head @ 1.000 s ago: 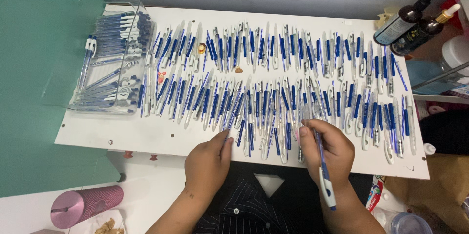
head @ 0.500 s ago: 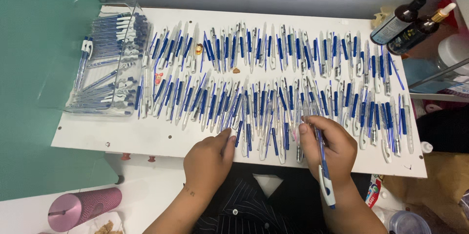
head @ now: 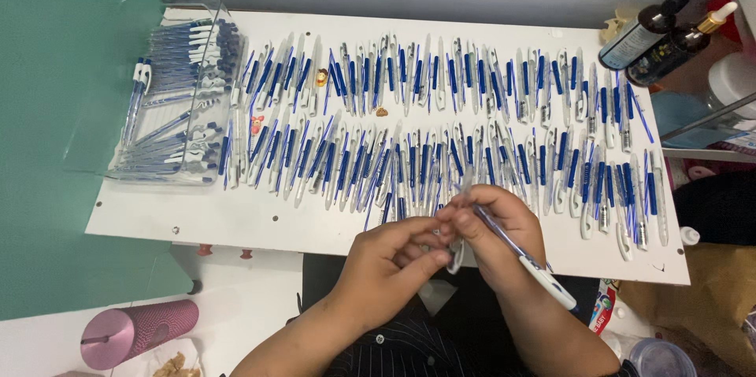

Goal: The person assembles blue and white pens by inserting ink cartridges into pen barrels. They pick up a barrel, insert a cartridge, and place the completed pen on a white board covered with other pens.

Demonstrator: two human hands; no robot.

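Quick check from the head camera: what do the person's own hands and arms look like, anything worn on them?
Both hands are bare: the left hand and right hand show no gloves, and no rings, watch or bracelets are visible. The forearms are uncovered, with no sleeves reaching into view. Between the arms a dark garment with thin pale pinstripes and small buttons shows on the person's body.

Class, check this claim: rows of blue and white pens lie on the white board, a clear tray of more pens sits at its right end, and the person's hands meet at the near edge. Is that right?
Not quite. The head view shows the clear tray at the board's left end, not the right. The rest holds: rows of blue and white pens cover the board, and the left hand and right hand meet at the near edge.
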